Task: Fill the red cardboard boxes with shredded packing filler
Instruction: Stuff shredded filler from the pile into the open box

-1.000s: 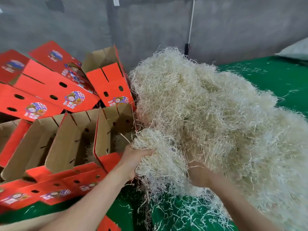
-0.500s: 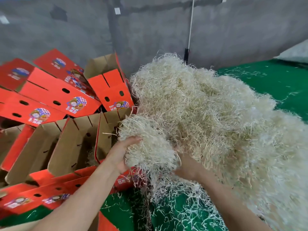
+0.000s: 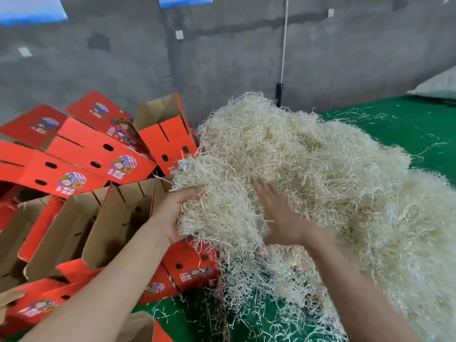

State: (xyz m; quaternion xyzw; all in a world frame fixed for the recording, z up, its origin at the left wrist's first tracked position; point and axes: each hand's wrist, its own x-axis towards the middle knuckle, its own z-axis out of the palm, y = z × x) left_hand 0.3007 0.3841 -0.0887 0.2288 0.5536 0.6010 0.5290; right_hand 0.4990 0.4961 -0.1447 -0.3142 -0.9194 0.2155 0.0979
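Grey concrete wall (image 3: pixel 222 58) stands behind a green mat (image 3: pixel 407 129) strewn with loose strands. Your left hand (image 3: pixel 177 213) lies palm-in against a clump of shredded filler (image 3: pixel 222 208), fingers nearly straight and their tips sunk in the strands. Your right hand (image 3: pixel 278 213), blurred, lies flat with spread fingers on the clump's other side. The clump hangs over the edge of an open red cardboard box (image 3: pixel 118 218) and still touches the big filler heap (image 3: pixel 333 174) on the right. More red boxes (image 3: pixel 86 154) are piled at the left, near the wall.
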